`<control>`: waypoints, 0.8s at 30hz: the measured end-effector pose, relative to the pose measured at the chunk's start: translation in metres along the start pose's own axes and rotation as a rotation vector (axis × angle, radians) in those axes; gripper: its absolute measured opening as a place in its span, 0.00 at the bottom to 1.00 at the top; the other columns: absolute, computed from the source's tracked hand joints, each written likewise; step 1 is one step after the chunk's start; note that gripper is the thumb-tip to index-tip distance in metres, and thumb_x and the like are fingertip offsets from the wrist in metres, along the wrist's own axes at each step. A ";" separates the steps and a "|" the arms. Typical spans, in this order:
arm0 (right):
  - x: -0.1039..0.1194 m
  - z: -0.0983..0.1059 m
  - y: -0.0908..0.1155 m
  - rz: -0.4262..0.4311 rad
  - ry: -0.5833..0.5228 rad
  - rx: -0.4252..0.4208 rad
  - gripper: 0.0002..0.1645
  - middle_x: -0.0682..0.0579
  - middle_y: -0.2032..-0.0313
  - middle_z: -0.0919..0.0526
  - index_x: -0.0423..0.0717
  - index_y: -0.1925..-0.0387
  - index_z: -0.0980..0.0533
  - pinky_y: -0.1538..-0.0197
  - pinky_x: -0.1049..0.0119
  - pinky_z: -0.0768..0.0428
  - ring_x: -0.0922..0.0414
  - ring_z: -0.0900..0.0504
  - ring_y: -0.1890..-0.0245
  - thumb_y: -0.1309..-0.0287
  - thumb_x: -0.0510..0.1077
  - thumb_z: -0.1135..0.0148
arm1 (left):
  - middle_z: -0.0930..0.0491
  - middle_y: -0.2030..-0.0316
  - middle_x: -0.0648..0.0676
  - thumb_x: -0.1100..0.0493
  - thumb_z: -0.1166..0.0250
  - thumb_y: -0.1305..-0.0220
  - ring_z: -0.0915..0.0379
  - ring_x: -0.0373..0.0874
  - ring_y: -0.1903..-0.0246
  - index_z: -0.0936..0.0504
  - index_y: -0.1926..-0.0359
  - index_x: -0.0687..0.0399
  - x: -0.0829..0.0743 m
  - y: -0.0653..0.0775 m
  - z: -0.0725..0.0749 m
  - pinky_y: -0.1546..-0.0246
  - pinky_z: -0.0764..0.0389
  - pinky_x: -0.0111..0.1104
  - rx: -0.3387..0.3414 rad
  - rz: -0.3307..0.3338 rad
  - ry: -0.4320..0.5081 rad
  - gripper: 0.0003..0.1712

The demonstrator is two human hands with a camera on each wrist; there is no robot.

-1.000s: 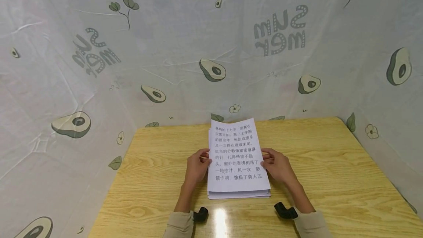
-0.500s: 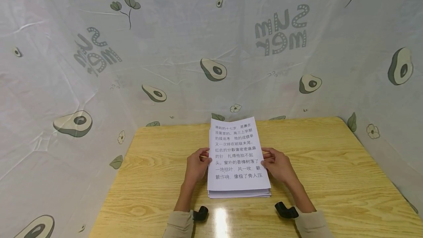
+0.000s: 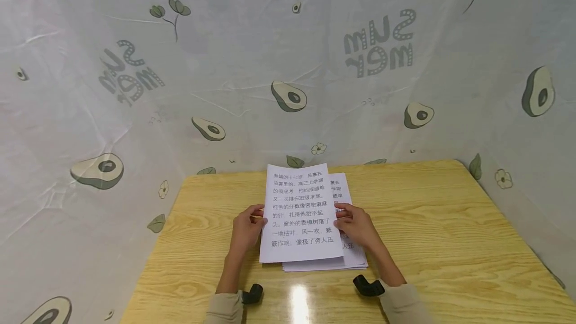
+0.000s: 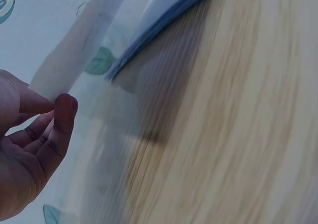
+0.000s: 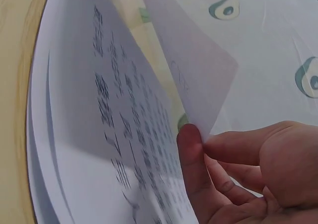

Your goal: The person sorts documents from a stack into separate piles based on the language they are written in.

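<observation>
A white sheet of paper [image 3: 299,214] printed with lines of Chinese characters is held up between both hands. My left hand [image 3: 246,229] pinches its left edge between thumb and finger. On the opposite edge my right hand [image 3: 357,224] pinches it the same way. Below and to the right lies a stack of printed paper [image 3: 355,256] on the table, partly covered by the held sheet. In the right wrist view the sheet [image 5: 194,60] stands apart from the stack [image 5: 74,110], with a gap between them. The left wrist view shows the sheet [image 4: 79,45] raised above the wood.
The wood-grain table [image 3: 450,234] carries the stack near its middle. A pale curtain [image 3: 252,39] with avocado prints rises behind the table and along both sides. Black curved pieces [image 3: 369,286] sit at both wrists, by the beige sleeves [image 3: 405,304].
Both hands have moved left with the top sheet, which has come off the stack's top and now overlaps it only partly. The printed sheet beneath shows at the right.
</observation>
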State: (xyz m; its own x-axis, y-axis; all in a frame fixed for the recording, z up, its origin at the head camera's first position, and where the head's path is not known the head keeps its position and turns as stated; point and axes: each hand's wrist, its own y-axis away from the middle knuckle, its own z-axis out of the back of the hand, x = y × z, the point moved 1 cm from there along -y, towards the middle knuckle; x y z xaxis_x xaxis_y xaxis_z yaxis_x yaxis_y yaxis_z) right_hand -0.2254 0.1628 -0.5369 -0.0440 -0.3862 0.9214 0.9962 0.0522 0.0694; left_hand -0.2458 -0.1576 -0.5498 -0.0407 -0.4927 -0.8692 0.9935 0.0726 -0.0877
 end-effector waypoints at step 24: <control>0.026 -0.088 -0.011 0.000 -0.180 0.035 0.31 0.38 0.51 0.13 0.35 0.33 0.22 0.60 0.61 0.10 0.55 0.11 0.61 0.38 0.30 0.31 | 0.14 0.50 0.64 0.69 0.31 0.31 0.15 0.49 0.57 0.16 0.35 0.60 0.053 0.002 0.085 0.66 0.19 0.26 -0.003 0.095 -0.046 0.24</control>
State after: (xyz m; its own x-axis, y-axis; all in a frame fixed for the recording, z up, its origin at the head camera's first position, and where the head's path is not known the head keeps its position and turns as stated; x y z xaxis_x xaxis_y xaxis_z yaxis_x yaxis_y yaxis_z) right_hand -0.2309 0.0714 -0.5474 -0.0594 -0.2156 0.9747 0.9931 0.0860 0.0795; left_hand -0.2372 -0.2575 -0.5544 0.0583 -0.5231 -0.8503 0.9924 0.1232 -0.0077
